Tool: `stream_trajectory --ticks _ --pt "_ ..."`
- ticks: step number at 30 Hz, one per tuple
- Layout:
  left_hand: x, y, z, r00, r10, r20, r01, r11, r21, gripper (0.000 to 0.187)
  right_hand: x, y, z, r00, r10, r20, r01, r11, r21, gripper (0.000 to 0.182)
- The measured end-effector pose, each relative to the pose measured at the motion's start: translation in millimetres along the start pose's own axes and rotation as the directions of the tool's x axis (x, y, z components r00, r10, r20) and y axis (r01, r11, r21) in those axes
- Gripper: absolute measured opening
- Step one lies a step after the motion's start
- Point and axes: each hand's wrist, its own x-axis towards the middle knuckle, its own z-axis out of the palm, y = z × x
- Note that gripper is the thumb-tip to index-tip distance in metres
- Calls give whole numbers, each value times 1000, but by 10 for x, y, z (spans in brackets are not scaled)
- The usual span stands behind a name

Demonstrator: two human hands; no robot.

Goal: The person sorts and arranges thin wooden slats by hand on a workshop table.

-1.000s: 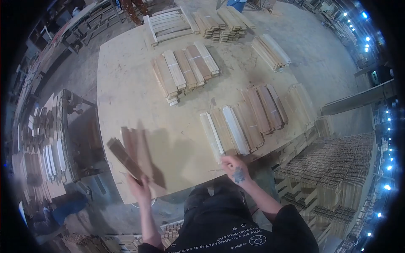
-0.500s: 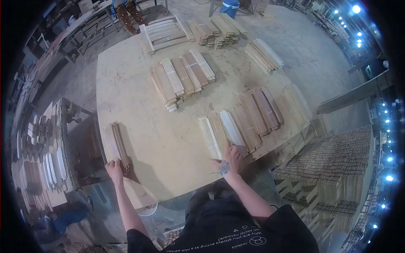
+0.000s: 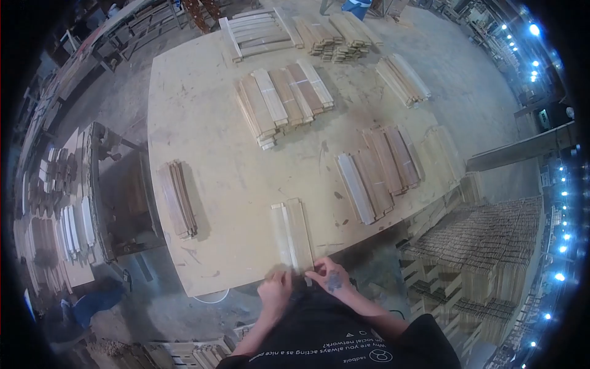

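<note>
A small group of pale wooden slats lies side by side near the front edge of the table, their near ends between my hands. My left hand is closed, fingertips pinching at the left of those ends. On the other side my right hand, with a dark mark on its back, has thumb and fingers closed on the right corner. The exact contact of the fingers is partly hidden. Off to the right is a stack of slats, brown and pale mixed. A narrow stack stands near the table's left edge.
On the large table, a wide slat stack lies in the middle and a slatted frame at the back. A big pile of wood stands right of the table. Wood pieces lie on the left bench.
My left hand has left the narrow stack and come to the front middle. The pale slats have moved left and nearer from the right-hand stack, with my right hand beside them.
</note>
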Motion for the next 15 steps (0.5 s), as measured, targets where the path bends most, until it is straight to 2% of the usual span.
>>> stream_trajectory --ticks 1,3,4,5,7,10,13,15 --pt "-62 -17 -32 992 -100 74 98 995 22 23 115 261 108 1000 -13 16 10 992 129 63" --pt "-96 -59 10 993 -118 20 118 992 -47 22 409 886 448 998 -42 43 23 928 371 54" --pt "-109 -67 48 991 -131 -12 130 988 -85 21 384 838 417 990 10 138 -76 871 485 51" --pt "-96 -65 98 978 -208 1 201 944 -261 19 337 614 307 971 45 235 -177 795 580 48" --pt "-53 -38 182 937 -344 54 310 752 -582 17 370 553 251 906 56 419 -355 639 682 41" --pt "-80 48 240 888 -420 188 374 422 -826 13 649 1084 416 745 -210 633 -578 269 770 39" --pt "-101 45 435 946 -238 221 311 471 -825 25 503 886 68 711 20 703 -617 499 609 33" --pt "-118 248 387 943 -272 192 311 511 -801 30 325 945 -199 904 81 420 -262 881 394 29"
